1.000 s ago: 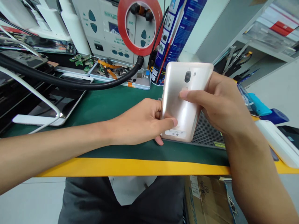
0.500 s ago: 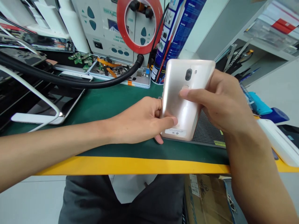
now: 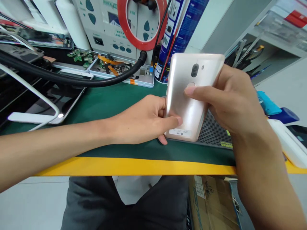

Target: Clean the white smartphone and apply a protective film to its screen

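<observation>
A gold smartphone (image 3: 179, 99) is held upright above the bench, its back toward me with a dual camera near the top and a white label near the bottom. My left hand (image 3: 153, 119) grips its lower left edge, thumb lying on the back and fingers behind. My right hand (image 3: 232, 99) wraps the right edge, its thumb on the back by the round fingerprint sensor. The phone's screen side and most of the fingers are hidden. Behind the phone's lower right part lies a dark perforated pad (image 3: 214, 131) on the green mat (image 3: 107, 105).
A grey soldering station (image 3: 105, 28) stands at the back with red tape (image 3: 122, 28) and a blue spray can (image 3: 182, 28). A parts tray (image 3: 122, 80), black hose (image 3: 96, 83) and tablet-like device (image 3: 72, 99) lie left. The yellow bench edge (image 3: 134, 166) runs in front.
Both hands keep their hold on the phone. Its top edge is slightly higher in the picture, while the surroundings shift a little upward as the view moves.
</observation>
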Tool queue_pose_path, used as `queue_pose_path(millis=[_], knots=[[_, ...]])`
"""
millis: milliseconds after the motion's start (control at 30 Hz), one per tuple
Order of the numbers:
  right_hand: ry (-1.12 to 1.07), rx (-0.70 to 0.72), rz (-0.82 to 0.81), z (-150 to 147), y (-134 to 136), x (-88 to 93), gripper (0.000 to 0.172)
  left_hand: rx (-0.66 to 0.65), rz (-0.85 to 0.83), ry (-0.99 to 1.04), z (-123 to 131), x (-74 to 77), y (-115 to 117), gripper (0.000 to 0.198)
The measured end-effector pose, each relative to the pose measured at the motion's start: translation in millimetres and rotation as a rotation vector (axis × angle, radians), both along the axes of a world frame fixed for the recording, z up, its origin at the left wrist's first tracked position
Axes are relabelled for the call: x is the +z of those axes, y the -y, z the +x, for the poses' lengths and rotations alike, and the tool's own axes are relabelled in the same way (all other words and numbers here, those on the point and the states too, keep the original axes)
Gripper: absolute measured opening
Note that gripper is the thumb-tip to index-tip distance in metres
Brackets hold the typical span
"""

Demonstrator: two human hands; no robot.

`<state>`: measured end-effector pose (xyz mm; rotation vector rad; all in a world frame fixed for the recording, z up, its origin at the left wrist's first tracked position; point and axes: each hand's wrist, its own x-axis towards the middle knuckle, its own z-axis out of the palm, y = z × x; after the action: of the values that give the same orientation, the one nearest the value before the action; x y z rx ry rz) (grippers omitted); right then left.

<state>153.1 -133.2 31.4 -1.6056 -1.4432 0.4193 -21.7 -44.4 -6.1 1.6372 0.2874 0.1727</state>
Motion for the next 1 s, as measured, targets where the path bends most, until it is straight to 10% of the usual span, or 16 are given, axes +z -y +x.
queue_pose_path(millis=[1000], knots=[[-0.071, 0.016, 0.003, -5.7, 0.8, 4.0, 0.012, 0.011, 0.025, 0.0, -0.8, 1.4, 0.7, 0.017]])
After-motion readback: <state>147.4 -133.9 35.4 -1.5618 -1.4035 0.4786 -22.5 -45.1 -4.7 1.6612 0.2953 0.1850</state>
